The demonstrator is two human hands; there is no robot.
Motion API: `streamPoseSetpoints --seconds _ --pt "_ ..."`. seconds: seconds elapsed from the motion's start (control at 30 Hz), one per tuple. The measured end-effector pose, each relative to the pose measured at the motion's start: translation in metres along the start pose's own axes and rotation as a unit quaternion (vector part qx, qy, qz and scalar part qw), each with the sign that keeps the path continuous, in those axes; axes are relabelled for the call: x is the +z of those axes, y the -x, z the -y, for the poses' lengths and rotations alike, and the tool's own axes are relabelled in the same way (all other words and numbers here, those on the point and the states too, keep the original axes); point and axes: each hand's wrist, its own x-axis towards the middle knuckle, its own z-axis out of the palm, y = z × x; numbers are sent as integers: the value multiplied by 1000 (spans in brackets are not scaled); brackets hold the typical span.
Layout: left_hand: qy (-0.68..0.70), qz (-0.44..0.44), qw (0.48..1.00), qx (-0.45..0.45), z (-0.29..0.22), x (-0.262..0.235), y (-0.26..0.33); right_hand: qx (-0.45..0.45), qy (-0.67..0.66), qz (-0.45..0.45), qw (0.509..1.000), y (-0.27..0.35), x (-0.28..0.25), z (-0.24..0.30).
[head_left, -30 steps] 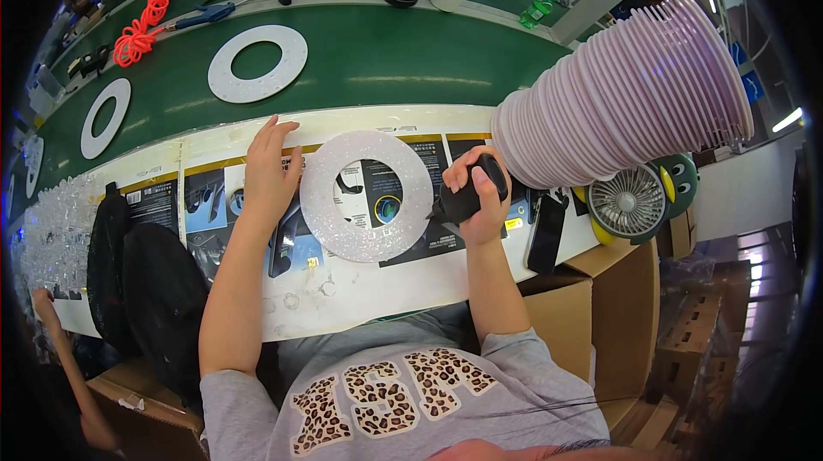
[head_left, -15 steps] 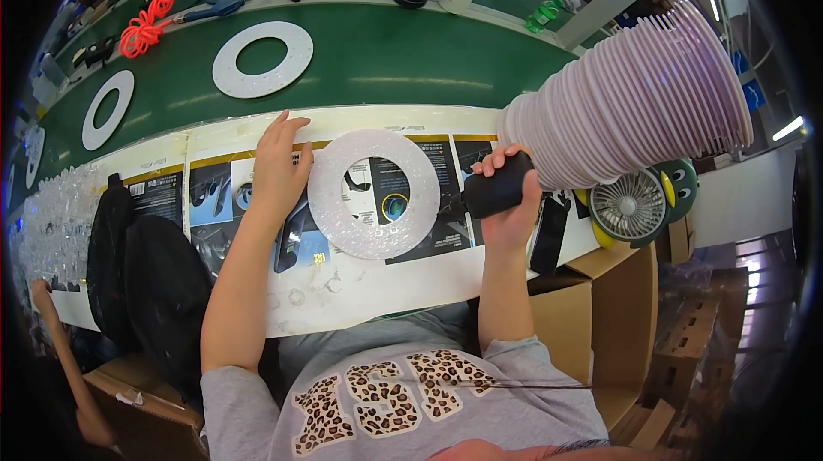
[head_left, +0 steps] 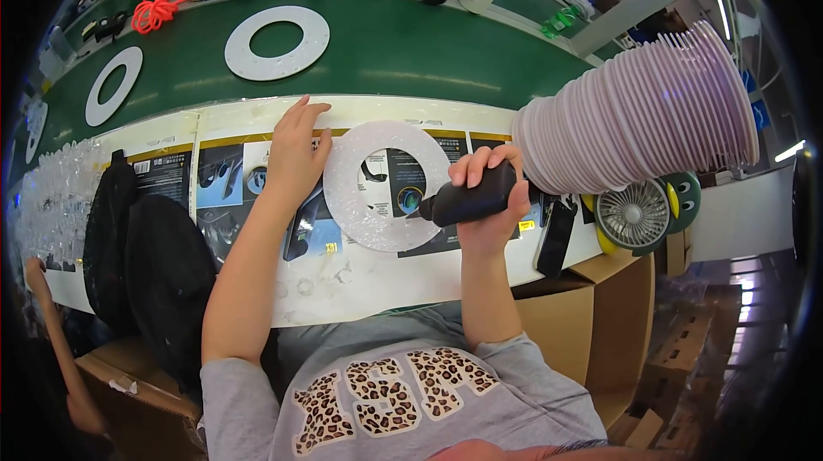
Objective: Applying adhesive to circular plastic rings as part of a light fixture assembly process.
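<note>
Both hands stay put: left hand [head_left: 296,157] flat beside white ring [head_left: 386,185], right fingers [head_left: 484,171] still grasping black tool [head_left: 470,200].

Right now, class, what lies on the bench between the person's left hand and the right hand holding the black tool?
In the head view, the white ring lies flat between the left hand and the right hand gripping the black tool.

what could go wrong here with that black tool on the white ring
1. The left hand rests flat on only the left edge of the white ring, so the ring might turn or slide when the black power tool in the right hand presses on its right side.
2. The leaning stack of pale rings sits right beside the right hand; a bump might topple it.
</note>
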Motion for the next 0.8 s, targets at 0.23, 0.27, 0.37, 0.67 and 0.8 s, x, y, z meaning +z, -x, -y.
streamPoseSetpoints --seconds 0.23,0.27,0.37,0.67,0.8 --pt "2 1 1000 10 2 3 1 27 -48 -7 998 -7 3 -9" --pt "2 0 1000 7 3 3 1 30 -48 -5 998 -8 5 -9" --pt "3 -7 1000 12 4 4 1 37 -57 -49 996 -9 6 -10" --pt "-3 -2 1000 15 4 4 1 18 -33 -18 999 -4 5 -21" --pt "-3 -9 1000 24 5 5 1 20 -35 -13 999 -3 3 -23"
